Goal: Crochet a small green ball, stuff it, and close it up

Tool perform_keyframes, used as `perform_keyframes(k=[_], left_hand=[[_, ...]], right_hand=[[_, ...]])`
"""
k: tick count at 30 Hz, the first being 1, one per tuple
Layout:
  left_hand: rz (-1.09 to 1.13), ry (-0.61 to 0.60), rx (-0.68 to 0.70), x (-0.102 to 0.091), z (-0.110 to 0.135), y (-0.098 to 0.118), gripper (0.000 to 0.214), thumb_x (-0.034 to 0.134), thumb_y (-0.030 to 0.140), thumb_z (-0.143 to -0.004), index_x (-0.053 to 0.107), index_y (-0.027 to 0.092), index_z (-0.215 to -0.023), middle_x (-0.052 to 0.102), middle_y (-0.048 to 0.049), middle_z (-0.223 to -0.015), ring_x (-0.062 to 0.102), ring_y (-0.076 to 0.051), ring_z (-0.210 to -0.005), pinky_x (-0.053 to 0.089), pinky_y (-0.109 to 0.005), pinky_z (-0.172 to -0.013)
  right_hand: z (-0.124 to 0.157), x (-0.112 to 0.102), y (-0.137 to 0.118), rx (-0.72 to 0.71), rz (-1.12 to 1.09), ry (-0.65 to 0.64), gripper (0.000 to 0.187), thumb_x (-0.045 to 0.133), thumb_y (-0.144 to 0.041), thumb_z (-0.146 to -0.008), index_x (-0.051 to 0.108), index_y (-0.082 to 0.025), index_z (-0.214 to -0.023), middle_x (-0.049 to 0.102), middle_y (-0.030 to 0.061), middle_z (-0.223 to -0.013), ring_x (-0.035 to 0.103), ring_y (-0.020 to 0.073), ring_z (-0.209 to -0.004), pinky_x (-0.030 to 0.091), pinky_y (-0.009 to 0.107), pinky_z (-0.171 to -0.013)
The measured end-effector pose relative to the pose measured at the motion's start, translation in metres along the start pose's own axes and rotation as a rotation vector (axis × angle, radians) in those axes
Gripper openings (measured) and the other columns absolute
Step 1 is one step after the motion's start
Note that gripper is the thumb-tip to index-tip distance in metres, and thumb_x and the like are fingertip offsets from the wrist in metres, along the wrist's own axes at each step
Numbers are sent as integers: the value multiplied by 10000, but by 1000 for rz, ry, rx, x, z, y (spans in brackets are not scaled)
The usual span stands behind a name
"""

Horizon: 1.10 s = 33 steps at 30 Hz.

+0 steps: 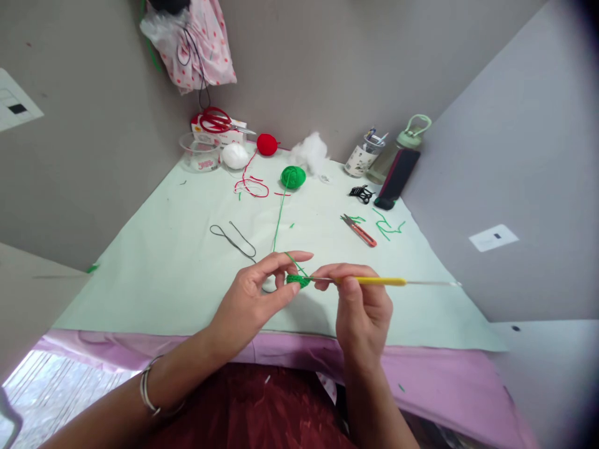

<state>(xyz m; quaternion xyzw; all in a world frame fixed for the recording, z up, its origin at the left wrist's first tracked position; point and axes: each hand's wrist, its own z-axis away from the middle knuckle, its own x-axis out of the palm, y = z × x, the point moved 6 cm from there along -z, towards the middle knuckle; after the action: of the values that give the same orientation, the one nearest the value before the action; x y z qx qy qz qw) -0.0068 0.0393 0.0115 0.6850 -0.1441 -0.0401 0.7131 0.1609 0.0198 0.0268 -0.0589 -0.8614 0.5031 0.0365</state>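
Note:
My left hand (pixel 257 287) pinches a small piece of green crochet work (pixel 298 281) between thumb and fingers. Over its raised index finger runs a strand of green yarn (pixel 279 218), which leads back to a green yarn ball (pixel 293 177) on the table. In my right hand (pixel 362 305) is a crochet hook (pixel 379 281) with a yellow handle, held level. Its thin metal front end reaches the edge of the green piece; the exact tip is hidden at the stitches. The hook's other metal end points right.
Behind lie a red yarn ball (pixel 267 144), a white ball (pixel 234 156), white stuffing (pixel 311 153), a clear tub (pixel 201 154) and red scissors (pixel 216 120). Orange snips (pixel 359 231), a black hair clip (pixel 361 194), a phone (pixel 399 178), a bottle (pixel 381 167) and a pen cup (pixel 364 156) stand right.

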Motion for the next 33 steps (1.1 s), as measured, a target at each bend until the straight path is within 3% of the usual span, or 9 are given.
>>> perform_keyframes(k=[8, 12, 14, 16, 20, 23, 28, 31, 33], left_hand=[[-127, 135, 157, 2, 2, 6, 302, 758, 163, -861, 817, 300, -1124, 655, 12, -927, 485, -122, -777, 436, -272, -851], [272, 60, -66, 7, 1, -12, 446, 819, 276, -851, 752, 320, -1290, 623, 26, -880, 468, -86, -718, 449, -233, -781], [490, -43, -233, 14, 0, -20, 466, 839, 317, -837, 753, 279, -1293, 583, 46, -791, 368, -49, -604, 471, -235, -788], [596, -98, -310, 16, -1, -21, 411, 839, 302, -839, 781, 241, -1241, 556, 60, -742, 289, -27, -556, 492, -251, -846], [576, -56, -227, 9, -5, -16, 372, 836, 261, -836, 798, 272, -1206, 614, 22, -856, 511, -70, -749, 478, -258, -914], [498, -70, -180, 12, -6, -15, 408, 845, 263, -832, 785, 324, -1231, 643, 19, -922, 563, -97, -865, 456, -233, -867], [442, -4, -104, 12, -7, -16, 399, 861, 261, -828, 790, 328, -1214, 669, 31, -891, 586, -96, -897, 443, -215, -873], [514, 17, -188, 11, -9, -22, 432, 885, 286, -798, 790, 288, -1220, 678, 22, -883, 593, -96, -861, 456, -217, -841], [602, -42, -287, 14, -10, -26, 422, 885, 286, -790, 800, 244, -1201, 702, -1, -899, 605, -100, -847, 477, -236, -868]], right_hand=[[11, 9, -17, -356, 365, -135, 315, 529, -54, -999, 688, -246, -1192, 763, 52, -999, 722, 191, -912, 618, 363, -764], [23, 18, -20, -579, 688, -81, 386, 642, -64, -952, 731, -305, -1241, 753, 74, -1120, 726, 223, -1001, 634, 367, -757], [22, 17, -20, -563, 634, -28, 373, 647, -81, -953, 748, -318, -1223, 750, 73, -1111, 728, 229, -983, 631, 375, -735], [14, 9, -16, -411, 413, 23, 302, 611, -104, -977, 769, -292, -1152, 754, 61, -989, 717, 211, -869, 608, 367, -683], [-2, 0, -3, -111, -44, 74, 213, 582, -176, -1013, 780, -255, -1004, 715, 22, -818, 639, 158, -705, 536, 323, -625], [-6, 6, -2, -64, -71, 2, 184, 612, -195, -1005, 786, -255, -991, 759, 38, -917, 680, 177, -829, 557, 325, -683], [4, 15, -6, -170, 226, -15, 275, 618, -101, -984, 783, -290, -1096, 762, 31, -944, 707, 172, -836, 595, 330, -714], [13, 20, -15, -418, 482, -13, 363, 669, -71, -939, 782, -324, -1173, 759, 59, -1061, 720, 201, -926, 606, 352, -738], [13, 17, -16, -456, 494, -1, 358, 669, -73, -939, 785, -320, -1170, 764, 62, -1059, 719, 204, -931, 598, 351, -732]])
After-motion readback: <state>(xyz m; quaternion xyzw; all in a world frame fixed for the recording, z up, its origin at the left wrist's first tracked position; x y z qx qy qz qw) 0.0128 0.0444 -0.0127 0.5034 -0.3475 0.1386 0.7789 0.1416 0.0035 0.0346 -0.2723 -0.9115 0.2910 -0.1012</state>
